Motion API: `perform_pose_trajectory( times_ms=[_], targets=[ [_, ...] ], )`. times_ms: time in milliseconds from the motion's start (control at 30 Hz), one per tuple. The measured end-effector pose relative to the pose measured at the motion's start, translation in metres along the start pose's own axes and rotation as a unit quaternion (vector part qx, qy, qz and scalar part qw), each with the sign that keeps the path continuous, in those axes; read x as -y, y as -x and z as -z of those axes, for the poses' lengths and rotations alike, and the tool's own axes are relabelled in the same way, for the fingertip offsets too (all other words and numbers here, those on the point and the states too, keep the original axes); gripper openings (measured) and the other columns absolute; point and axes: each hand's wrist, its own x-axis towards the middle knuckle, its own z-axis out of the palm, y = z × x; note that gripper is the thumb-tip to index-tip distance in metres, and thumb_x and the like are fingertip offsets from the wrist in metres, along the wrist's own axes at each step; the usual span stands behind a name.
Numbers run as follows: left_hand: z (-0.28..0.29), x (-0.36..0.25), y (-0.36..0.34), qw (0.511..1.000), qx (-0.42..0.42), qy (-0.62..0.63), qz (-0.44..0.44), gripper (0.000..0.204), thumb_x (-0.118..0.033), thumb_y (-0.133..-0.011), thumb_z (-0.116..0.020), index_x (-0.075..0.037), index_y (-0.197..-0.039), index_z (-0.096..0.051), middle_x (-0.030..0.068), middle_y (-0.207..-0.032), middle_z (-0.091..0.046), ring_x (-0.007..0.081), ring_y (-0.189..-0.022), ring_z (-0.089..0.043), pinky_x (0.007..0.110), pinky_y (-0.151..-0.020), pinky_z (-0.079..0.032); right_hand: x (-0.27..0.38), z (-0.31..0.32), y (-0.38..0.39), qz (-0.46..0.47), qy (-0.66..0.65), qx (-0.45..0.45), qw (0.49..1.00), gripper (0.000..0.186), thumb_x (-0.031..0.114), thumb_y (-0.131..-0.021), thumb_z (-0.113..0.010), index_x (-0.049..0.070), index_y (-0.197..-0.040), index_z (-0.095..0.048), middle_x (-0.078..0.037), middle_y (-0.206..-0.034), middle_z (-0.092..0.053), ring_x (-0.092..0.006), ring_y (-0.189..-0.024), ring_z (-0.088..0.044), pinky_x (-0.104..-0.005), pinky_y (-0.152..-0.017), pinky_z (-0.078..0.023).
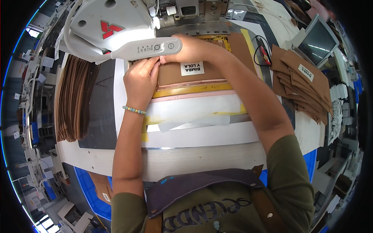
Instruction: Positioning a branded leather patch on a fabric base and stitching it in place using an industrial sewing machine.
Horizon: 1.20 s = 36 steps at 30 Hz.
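Both my hands meet under the grey arm-like control panel (149,48) of a white sewing machine (112,25). My left hand (140,79), with a beaded bracelet on the wrist, is closed at the left edge of a brown fabric panel (217,70). The fingers of my right hand (190,48) are bent, partly hidden by the control panel, its thumb tip beside my left fingers. What either hand pinches is hidden. The brown panel bears a white label (192,69) and lies within a frame (190,90) edged with yellow and pink strips.
Brown panels stand stacked (74,99) on the left. More labelled brown pieces (303,83) lie fanned out on the right, near a monitor (318,40). A red-handled tool (265,55) lies right of the frame. Blue bins (91,194) sit below the table edge (202,157).
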Motion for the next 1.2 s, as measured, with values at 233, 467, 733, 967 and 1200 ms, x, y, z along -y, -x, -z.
perform_pose_trajectory(
  times_ms=[233, 467, 733, 967, 1200],
  targets=[
    [0.004, 0.001, 0.000, 0.999, -0.008, -0.031, -0.021, 0.013, -0.010, -0.086, -0.076, -0.009, -0.099, -0.077, 0.0072, -0.081, -0.068, 0.0270, -0.070, -0.067, 0.036, -0.065, -0.054, 0.019, 0.006, 0.010, -0.031, -0.020, 0.095, 0.995, 0.010, 0.015, -0.092, -0.071, 0.008, -0.096, -0.076, 0.002, -0.091, -0.073, -0.0078, -0.085, -0.063, -0.0263, -0.081, -0.052],
    [0.005, 0.004, 0.001, 0.997, -0.015, -0.057, -0.044, 0.013, -0.010, -0.084, -0.076, -0.010, -0.097, -0.077, 0.0044, -0.079, -0.066, 0.0247, -0.070, -0.065, 0.036, -0.065, -0.053, 0.024, 0.011, 0.015, -0.044, -0.019, 0.113, 0.992, 0.013, 0.018, -0.091, -0.072, 0.007, -0.095, -0.075, 0.001, -0.091, -0.074, -0.0081, -0.084, -0.063, -0.0268, -0.080, -0.051],
    [0.006, 0.004, 0.001, 0.991, -0.036, -0.111, -0.059, 0.013, -0.010, -0.082, -0.077, -0.011, -0.096, -0.077, 0.0030, -0.078, -0.064, 0.0222, -0.069, -0.065, 0.035, -0.064, -0.053, 0.019, 0.015, 0.011, -0.085, 0.188, -0.050, 0.977, 0.024, 0.027, -0.088, -0.076, 0.005, -0.095, -0.075, -0.006, -0.088, -0.074, -0.0139, -0.084, -0.066, -0.0306, -0.081, -0.052],
    [0.006, 0.003, -0.001, 0.989, -0.051, -0.117, -0.077, 0.007, -0.011, -0.083, -0.075, -0.009, -0.089, -0.073, 0.0024, -0.075, -0.060, 0.0199, -0.070, -0.064, 0.034, -0.064, -0.052, 0.025, 0.003, 0.012, 0.007, 0.045, -0.055, 0.997, 0.020, 0.025, -0.087, -0.078, 0.005, -0.091, -0.074, -0.006, -0.085, -0.073, -0.0147, -0.077, -0.062, -0.0306, -0.074, -0.050],
    [0.003, 0.005, 0.000, 0.990, -0.054, -0.103, -0.080, 0.006, -0.010, -0.083, -0.076, -0.008, -0.088, -0.072, 0.0026, -0.077, -0.064, 0.0206, -0.071, -0.065, 0.035, -0.066, -0.053, 0.027, -0.001, 0.011, 0.004, 0.087, -0.061, 0.994, 0.014, 0.019, -0.088, -0.076, 0.006, -0.093, -0.074, -0.004, -0.083, -0.072, -0.0139, -0.075, -0.062, -0.0293, -0.070, -0.050]
  ],
)
